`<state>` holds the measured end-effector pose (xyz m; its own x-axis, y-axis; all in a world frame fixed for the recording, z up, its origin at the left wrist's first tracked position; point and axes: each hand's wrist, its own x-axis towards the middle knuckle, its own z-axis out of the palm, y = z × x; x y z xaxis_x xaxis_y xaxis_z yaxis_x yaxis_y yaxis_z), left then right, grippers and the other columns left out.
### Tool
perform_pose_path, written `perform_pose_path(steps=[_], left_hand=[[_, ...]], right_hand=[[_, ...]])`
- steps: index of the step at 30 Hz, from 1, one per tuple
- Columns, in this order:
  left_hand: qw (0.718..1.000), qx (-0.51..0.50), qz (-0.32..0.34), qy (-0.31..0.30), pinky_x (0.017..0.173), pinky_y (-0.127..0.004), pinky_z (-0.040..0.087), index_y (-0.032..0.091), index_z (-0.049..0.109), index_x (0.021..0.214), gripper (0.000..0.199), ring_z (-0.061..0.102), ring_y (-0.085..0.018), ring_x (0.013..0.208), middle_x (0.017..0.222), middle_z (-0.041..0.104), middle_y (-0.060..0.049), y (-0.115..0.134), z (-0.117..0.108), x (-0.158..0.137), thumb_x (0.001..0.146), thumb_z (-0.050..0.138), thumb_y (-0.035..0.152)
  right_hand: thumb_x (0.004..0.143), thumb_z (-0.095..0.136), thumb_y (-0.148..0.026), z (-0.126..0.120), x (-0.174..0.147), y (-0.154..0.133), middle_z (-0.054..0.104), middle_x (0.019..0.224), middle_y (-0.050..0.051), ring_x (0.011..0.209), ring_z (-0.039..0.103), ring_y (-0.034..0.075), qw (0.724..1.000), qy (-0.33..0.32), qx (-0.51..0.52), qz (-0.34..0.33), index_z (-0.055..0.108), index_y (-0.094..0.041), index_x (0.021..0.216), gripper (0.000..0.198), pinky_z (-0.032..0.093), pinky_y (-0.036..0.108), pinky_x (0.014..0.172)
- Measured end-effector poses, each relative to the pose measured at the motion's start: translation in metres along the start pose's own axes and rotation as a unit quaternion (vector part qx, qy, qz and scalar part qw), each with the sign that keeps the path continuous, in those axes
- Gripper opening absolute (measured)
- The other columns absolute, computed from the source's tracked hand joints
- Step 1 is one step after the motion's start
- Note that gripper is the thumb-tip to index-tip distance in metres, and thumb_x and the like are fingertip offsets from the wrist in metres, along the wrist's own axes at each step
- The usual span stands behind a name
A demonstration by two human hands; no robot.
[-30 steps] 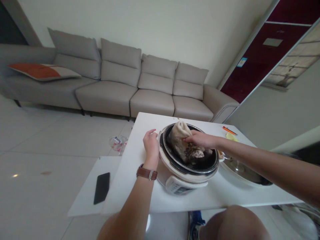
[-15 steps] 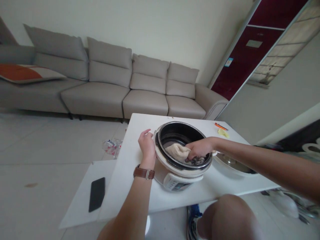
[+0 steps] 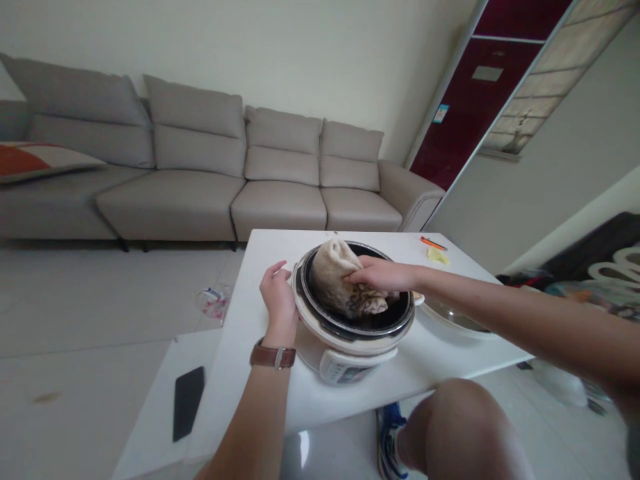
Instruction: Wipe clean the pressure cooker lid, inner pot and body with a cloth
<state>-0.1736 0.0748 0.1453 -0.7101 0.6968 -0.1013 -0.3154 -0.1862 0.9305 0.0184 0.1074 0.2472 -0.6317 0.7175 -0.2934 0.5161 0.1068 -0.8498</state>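
On the near tabletop (image 3: 260, 407) a phone (image 3: 189, 402) lies flat, well left of the cooker (image 3: 345, 333). The left hand (image 3: 277, 303) cups the cooker's left side, fingers loosely curved against the rim. The right hand (image 3: 377, 275) reaches over the pot, gripping a stained cloth (image 3: 337, 280) pressed against the far inner wall. A lid (image 3: 450, 319) lies just right.

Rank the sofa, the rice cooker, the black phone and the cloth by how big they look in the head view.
1. sofa, by far
2. rice cooker
3. cloth, held in the right hand
4. black phone, close to the cloth; it lies nearer the camera, so unsure.
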Motion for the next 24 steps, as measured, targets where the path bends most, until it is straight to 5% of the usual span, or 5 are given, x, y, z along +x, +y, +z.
perform_pose_path(steps=[7,14,18,24], left_hand=[[1.000,0.001,-0.019,0.016,0.088,-0.036,0.048,0.015,0.071,0.085,0.031,0.062,-0.022,0.093,0.088,0.066,-0.004,0.008,0.003,-0.003,0.058,0.057,0.021],[1.000,-0.013,-0.021,0.008,0.091,-0.037,0.047,0.015,0.072,0.087,0.032,0.062,-0.022,0.095,0.091,0.067,-0.004,0.007,0.002,-0.003,0.059,0.058,0.021],[1.000,-0.016,-0.020,0.011,0.090,-0.037,0.047,0.014,0.073,0.087,0.033,0.062,-0.022,0.094,0.091,0.068,-0.005,0.007,0.002,-0.003,0.058,0.058,0.021],[1.000,-0.019,-0.008,0.012,0.092,-0.037,0.047,0.014,0.072,0.085,0.032,0.062,-0.023,0.096,0.093,0.069,-0.005,0.007,0.002,-0.004,0.058,0.057,0.021]], right_hand=[[0.084,0.061,-0.022,0.030,0.013,0.008,0.075,0.093,0.002,0.095,0.067,0.020,0.987,-0.129,-0.075,-0.064,0.075,-0.013,0.090,0.018,0.052,0.029,0.094],[0.072,0.077,-0.028,-0.010,-0.010,0.018,0.077,0.080,0.003,0.076,0.071,0.018,0.948,-0.284,-0.020,0.140,0.075,-0.012,0.095,0.028,0.058,0.027,0.075],[0.074,0.075,-0.024,-0.027,-0.023,0.007,0.079,0.082,0.005,0.076,0.075,0.020,0.966,-0.175,0.084,0.170,0.073,-0.013,0.096,0.024,0.061,0.032,0.081],[0.081,0.064,-0.012,-0.012,-0.015,0.000,0.081,0.094,0.007,0.085,0.076,0.021,0.969,0.052,0.232,0.070,0.070,-0.016,0.112,0.032,0.059,0.038,0.096]])
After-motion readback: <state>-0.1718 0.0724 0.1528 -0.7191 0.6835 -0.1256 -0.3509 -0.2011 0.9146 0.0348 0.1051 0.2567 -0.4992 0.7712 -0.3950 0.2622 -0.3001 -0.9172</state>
